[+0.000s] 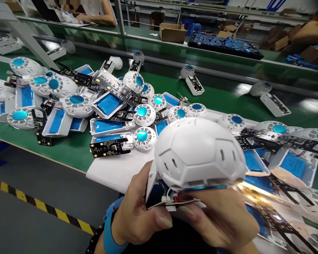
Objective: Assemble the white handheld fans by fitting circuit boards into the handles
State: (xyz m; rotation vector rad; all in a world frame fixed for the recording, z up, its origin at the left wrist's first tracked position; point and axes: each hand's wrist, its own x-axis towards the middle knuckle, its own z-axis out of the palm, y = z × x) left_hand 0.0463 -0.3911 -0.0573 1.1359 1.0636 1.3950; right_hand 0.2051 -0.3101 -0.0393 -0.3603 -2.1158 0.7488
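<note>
Gripping is two-handed in the head view. The left hand (140, 208) is partly closed: its fingers wrap the white plastic casing (151, 180) and its thumb presses the thin circuit board (172, 204), seen edge-on. The right hand (225, 215) is curled under the white, panelled plastic dome (198, 151), its thumb at the same board; its other fingertips are hidden. The dome sits above both hands, over the white paper sheet (122, 169), blue rim downward. Red and white connectors (175, 196) show between dome and board. A blue wristband (109, 231) encircles the left wrist.

Similar white domes with shiny blue discs (142, 135) lie on the green bench (219, 95), among black circuit boards (110, 147) and white trays holding blue packs (108, 106). Right of the right hand, a lit board (257, 199) glows. Beyond stands a brown cardboard box (172, 33).
</note>
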